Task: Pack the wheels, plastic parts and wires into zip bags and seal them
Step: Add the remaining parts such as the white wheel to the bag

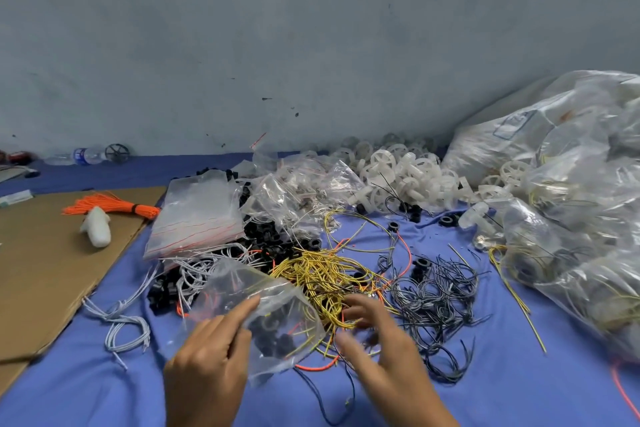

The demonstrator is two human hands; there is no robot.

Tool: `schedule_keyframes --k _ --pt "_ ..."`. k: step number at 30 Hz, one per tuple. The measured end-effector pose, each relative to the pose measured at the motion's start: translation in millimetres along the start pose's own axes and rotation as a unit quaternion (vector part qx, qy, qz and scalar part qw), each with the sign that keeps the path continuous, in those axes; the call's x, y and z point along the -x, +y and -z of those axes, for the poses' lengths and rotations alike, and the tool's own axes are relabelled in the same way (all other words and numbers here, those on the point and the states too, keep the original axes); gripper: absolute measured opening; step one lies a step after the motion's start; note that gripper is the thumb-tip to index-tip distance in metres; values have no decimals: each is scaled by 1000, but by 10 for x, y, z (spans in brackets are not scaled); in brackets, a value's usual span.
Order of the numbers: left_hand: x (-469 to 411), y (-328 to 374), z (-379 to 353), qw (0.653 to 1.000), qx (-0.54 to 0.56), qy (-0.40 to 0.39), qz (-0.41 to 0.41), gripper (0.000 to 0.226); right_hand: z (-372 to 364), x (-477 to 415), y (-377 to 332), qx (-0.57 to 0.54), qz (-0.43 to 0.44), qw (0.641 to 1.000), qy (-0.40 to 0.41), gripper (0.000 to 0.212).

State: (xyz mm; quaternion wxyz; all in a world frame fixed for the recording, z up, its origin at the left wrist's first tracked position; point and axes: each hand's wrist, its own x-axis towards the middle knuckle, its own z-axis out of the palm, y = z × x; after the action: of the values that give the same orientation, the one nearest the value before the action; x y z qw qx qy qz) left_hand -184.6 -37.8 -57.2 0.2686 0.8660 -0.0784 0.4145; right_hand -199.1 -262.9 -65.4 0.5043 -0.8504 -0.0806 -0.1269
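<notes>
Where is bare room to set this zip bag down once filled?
Blue cloth is bare at near left, between cardboard and left hand, and near right, between dark wires and filled bags. The cardboard's near half is bare too. Crowded around the yellow wires.

A single wide-angle head view looks forward and down, close over the left hand (207, 354), its bag (242, 291) and the right hand (377, 343) at the bottom edge; cloth (519, 392) fills the middle, wheels (398, 170) lie farther, wall (311, 62) faces it
</notes>
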Motion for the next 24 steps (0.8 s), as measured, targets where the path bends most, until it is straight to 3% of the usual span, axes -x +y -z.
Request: schedule_keyframes --k 3,5,10,18,22,24 --pt "183 26 -145 999 -6 -51 -5 41 215 -185 371 260 -38 959 104 21" --pt "293 70 -238 997 19 -72 -1 41 325 -309 566 351 -62 924 138 17" --pt "517 94 -430 995 45 -90 22 39 401 -368 823 461 -106 878 68 22" --pt "682 -12 -520 994 67 -87 24 31 398 -445 773 461 -136 874 66 16" --pt "672 -9 -516 993 71 -90 35 40 471 -504 652 321 -127 919 190 5" --pt "672 -7 -504 993 74 -88 39 41 562 -541 632 186 -139 948 217 5"
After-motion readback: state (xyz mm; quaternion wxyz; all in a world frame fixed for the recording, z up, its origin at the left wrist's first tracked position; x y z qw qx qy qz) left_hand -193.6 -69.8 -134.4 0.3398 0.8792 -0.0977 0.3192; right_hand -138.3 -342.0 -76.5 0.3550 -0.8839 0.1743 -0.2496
